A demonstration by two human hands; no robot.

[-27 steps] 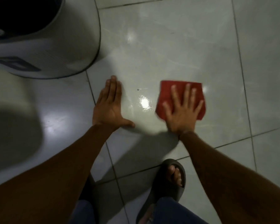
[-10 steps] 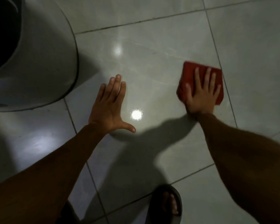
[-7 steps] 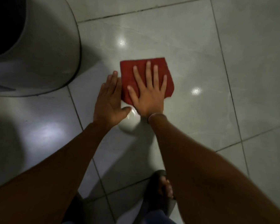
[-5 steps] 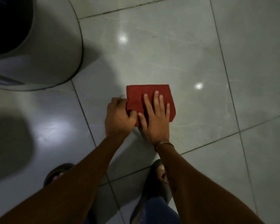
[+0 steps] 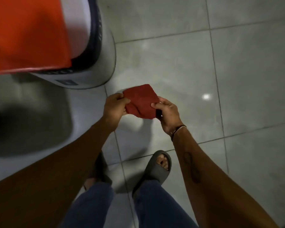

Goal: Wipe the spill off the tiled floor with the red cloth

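The folded red cloth (image 5: 141,102) is lifted off the grey tiled floor (image 5: 179,66) and held in the air between both hands. My left hand (image 5: 113,106) pinches its left edge with thumb and fingers. On the cloth's right edge my right hand (image 5: 168,115) has its thumb on top. No wet spill is visible on the tiles below; only a small glare spot (image 5: 206,96) shines to the right.
A white rounded appliance (image 5: 95,63) with a dark rim stands at the upper left, an orange fabric (image 5: 26,33) draped over it. My feet in dark slippers (image 5: 156,168) and blue trouser legs are at the bottom.
The cloth was pressed flat on the floor under my right hand, swept left, then gripped by both hands. Now it is raised off the tiles and the view sits higher.
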